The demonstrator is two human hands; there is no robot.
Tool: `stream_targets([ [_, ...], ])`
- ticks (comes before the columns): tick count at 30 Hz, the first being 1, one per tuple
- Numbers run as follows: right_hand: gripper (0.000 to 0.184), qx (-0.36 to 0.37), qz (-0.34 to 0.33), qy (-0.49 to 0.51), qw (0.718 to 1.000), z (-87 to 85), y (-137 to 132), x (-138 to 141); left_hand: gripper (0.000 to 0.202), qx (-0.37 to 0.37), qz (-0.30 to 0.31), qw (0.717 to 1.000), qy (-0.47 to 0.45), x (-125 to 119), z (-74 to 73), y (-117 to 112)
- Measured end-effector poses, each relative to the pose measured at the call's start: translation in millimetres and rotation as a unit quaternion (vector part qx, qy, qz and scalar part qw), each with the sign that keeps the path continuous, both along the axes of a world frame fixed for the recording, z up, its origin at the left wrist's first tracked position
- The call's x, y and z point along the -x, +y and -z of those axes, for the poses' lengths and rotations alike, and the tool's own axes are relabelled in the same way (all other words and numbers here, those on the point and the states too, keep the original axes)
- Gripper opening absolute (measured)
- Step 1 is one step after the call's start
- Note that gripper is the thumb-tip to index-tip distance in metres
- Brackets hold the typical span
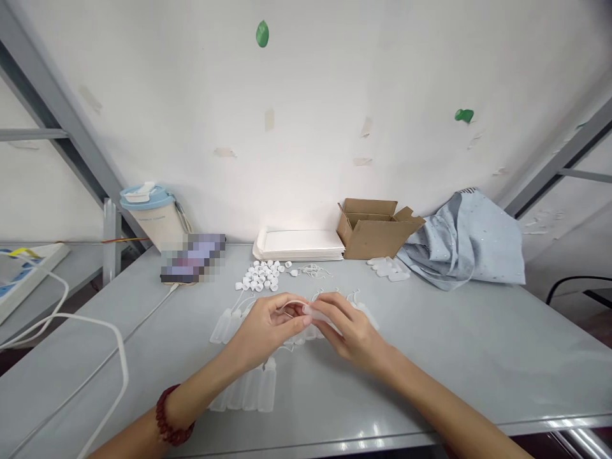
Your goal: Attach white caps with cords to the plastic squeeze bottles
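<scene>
My left hand [272, 322] and my right hand [351, 328] meet over the middle of the table. Between the fingers of my right hand lies a small translucent plastic bottle [318, 313], its neck pointing left. My left fingers close on a thin white cord [292, 302] at that neck; the fingertips partly hide the joint. Beneath and behind both hands is a row of similar bottles [220, 326] with cords, partly covered. Closer to me, by my left forearm, several more bottles [266, 387] lie side by side.
Beyond my hands are a pile of white caps [258, 276], loose cords [315, 271] and several bottles [389, 268]. Along the wall stand a white stack [301, 245], an open cardboard box [382, 236], a cloth bag [468, 242], a phone [194, 258] with its cable, and a cup [155, 217].
</scene>
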State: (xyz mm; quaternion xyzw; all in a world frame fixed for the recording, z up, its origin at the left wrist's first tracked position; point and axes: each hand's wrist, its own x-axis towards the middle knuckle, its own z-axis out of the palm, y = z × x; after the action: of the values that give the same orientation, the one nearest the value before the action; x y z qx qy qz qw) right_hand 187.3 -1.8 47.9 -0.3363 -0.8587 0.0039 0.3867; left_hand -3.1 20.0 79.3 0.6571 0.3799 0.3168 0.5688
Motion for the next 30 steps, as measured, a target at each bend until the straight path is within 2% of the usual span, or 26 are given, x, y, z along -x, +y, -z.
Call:
stream_targets([
  [5,0.023,0.129,0.001,0.076,0.989,-3.2,-2,1,0.031,-0.030,0.033,0.999,-0.024,5,-0.1,-1],
  [8,0.018,0.259,0.002,0.135,0.956,-8.6,-6,3,0.032,-0.046,0.046,0.998,-0.023,5,-1.4,-3],
  [10,0.019,0.364,-0.020,0.205,0.908,-12.8,-8,3,0.031,-0.074,0.036,0.997,-0.009,3,-1.9,-4],
  [12,0.021,0.459,-0.077,0.287,0.837,-16.0,-7,4,0.027,-0.118,0.006,0.993,0.016,1,-1.6,-6],
  [15,0.022,0.548,-0.162,0.382,0.726,-17.1,-4,4,0.019,-0.201,-0.049,0.977,0.057,-2,0.5,-8],
  [16,0.022,0.563,-0.176,0.404,0.699,-16.7,-3,4,0.016,-0.226,-0.062,0.970,0.069,-3,1.4,-8],
  [18,0.021,0.579,-0.183,0.437,0.663,-15.4,-1,5,0.014,-0.269,-0.081,0.956,0.084,-3,3.5,-9],
  [22,0.016,0.595,-0.198,0.474,0.618,-13.3,0,7,0.018,-0.371,-0.100,0.917,0.103,-3,6.7,-10],
  [26,0.020,0.611,-0.218,0.480,0.590,-11.6,0,7,0.037,-0.479,-0.051,0.868,0.123,-2,10.6,-8],
  [30,0.026,0.616,-0.220,0.475,0.589,-10.8,2,7,0.043,-0.519,-0.032,0.843,0.137,-3,15.4,-6],
])
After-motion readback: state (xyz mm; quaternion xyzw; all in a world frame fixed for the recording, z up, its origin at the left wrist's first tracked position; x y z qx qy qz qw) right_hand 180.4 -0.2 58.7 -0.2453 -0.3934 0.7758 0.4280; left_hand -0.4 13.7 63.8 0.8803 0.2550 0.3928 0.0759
